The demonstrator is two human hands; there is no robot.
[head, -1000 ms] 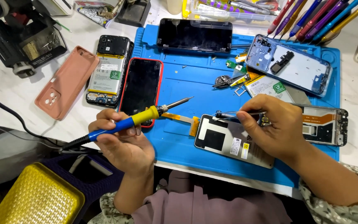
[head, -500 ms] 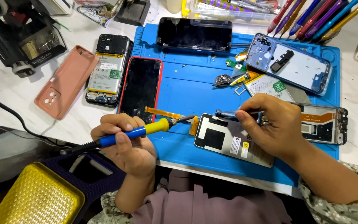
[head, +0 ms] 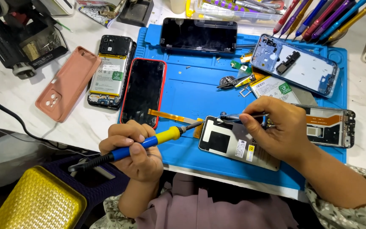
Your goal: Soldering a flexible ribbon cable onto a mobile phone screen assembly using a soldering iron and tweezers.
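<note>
A soldering iron with a blue and yellow handle is gripped in the closed left hand, its tip brought to the left edge of a detached screen panel lying face down at the near edge of the blue work mat. Slim tweezers are pinched between the fingers of the right hand, their points aimed toward the panel's upper left corner, where an orange flex ribbon runs out toward ten o'clock. The step in hand appears to be soldering work at the ribbon joint; a steady iron tip and a firm tweezer hold would be called for, with heat kept off the panel backing. Just beyond, at eleven o'clock, a red-edged phone and an opened phone with its battery exposed are laid side by side, a pink case left of them. Farther off, at one o'clock, a blue phone frame is seen, and a dark screen at twelve o'clock.
</note>
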